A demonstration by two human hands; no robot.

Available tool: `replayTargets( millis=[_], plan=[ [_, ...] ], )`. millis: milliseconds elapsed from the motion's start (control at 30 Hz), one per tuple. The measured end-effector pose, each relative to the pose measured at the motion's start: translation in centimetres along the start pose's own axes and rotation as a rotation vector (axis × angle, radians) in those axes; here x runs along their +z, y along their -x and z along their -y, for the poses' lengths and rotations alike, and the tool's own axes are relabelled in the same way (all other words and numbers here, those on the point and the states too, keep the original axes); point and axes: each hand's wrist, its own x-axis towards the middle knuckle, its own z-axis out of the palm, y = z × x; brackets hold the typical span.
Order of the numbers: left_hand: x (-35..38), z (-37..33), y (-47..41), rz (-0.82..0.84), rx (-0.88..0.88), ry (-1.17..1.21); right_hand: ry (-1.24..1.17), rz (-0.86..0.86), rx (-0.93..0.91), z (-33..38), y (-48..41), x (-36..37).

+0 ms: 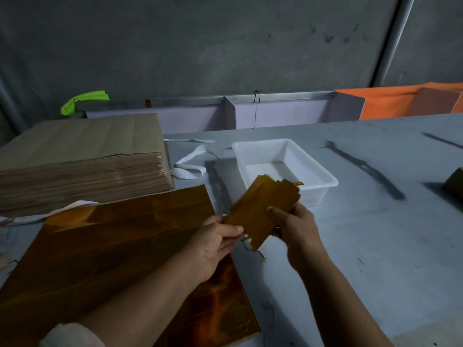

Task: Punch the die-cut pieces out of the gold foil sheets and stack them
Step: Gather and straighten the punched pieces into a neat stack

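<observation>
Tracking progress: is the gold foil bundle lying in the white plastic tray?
No, the left hand and right hand grip the gold foil bundle outside the white plastic tray.

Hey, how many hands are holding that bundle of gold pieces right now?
2. The left hand pinches the bundle of gold pieces at its lower left edge; the right hand grips its lower right side, near the white tray.

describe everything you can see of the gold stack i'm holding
The gold stack is a thin bundle of roughly rectangular foil-faced pieces, dull amber, with uneven far edges. It is held tilted above the table, in front of the white tub. The right hand grips its right side, thumb on top; the left hand pinches its lower left edge, where thin scraps hang.
</observation>
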Motion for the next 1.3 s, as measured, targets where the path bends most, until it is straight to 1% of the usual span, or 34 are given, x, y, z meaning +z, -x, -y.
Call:
replayTargets(
  millis=[100, 167, 233, 300, 333, 433, 467, 500, 567, 600, 633, 733, 833, 933, 1000, 1133, 1233, 1300],
  plan=[
    [-0.9, -0.1, -0.2, -0.085, 0.025, -0.029, 0.522, -0.166, -0.281, 0.9, -0.6, -1.6],
    [-1.3, -0.1, -0.2, -0.1, 0.024, -0.027, 0.741, -0.191, -0.385, 0.9, -0.7, -2.4],
    [-1.2, 0.1, 0.0, -0.097, 0.022, -0.042, 0.858, -0.185, -0.387, 0.1, -0.6, -2.9],
    [-0.8, 0.3, 0.4, -0.078, 0.02, -0.079, 0.944, -0.17, -0.323, -1.2, -0.6, -3.3],
    [-0.6, 0.3, 0.5, -0.069, 0.021, -0.098, 0.948, -0.169, -0.284, -1.8, -0.8, -3.6],
    [-0.1, 0.2, 0.8, -0.056, 0.048, -0.165, 0.859, -0.167, -0.213, -2.0, -1.5, -4.2],
    [0.1, 0.1, 0.9, -0.054, 0.062, -0.191, 0.778, -0.158, -0.189, -1.8, -1.6, -4.2],
    [0.3, -0.1, 0.9, -0.053, 0.077, -0.216, 0.643, -0.132, -0.154, -1.5, -1.8, -4.2],
    [0.6, -0.6, 1.0, -0.056, 0.103, -0.258, 0.295, -0.03, -0.045, -0.9, -1.6, -3.8],
    [0.8, -0.8, 0.9, -0.055, 0.11, -0.266, 0.162, 0.016, 0.001, -0.6, -1.5, -3.6],
    [0.9, -1.0, 0.9, -0.048, 0.112, -0.264, 0.089, 0.056, 0.02, -0.5, -1.4, -3.4],
    [1.2, -1.5, 0.9, -0.007, 0.101, -0.263, 0.042, 0.118, 0.044, -0.7, -1.2, -2.8],
    [1.9, -1.3, 1.4, 0.074, 0.072, -0.324, 0.051, 0.167, 0.06, -1.6, -0.7, -1.5],
    [2.5, -0.8, 1.7, 0.135, -0.01, -0.362, 0.021, 0.153, 0.065, -2.4, -0.3, -0.4],
    [2.5, -0.6, 1.8, 0.136, -0.046, -0.314, -0.026, 0.133, 0.085, -2.7, -0.3, -0.3],
    [2.2, -0.6, 2.1, 0.112, -0.115, -0.17, -0.016, 0.131, 0.077, -2.9, -0.2, -0.3],
    [2.2, -0.2, 2.2, 0.145, -0.111, -0.159, -0.007, 0.144, 0.071, -2.8, -0.1, 0.0],
    [2.1, -0.3, 2.2, 0.152, -0.108, -0.129, -0.073, 0.162, 0.092, -2.7, 0.0, -0.2]
  ],
)
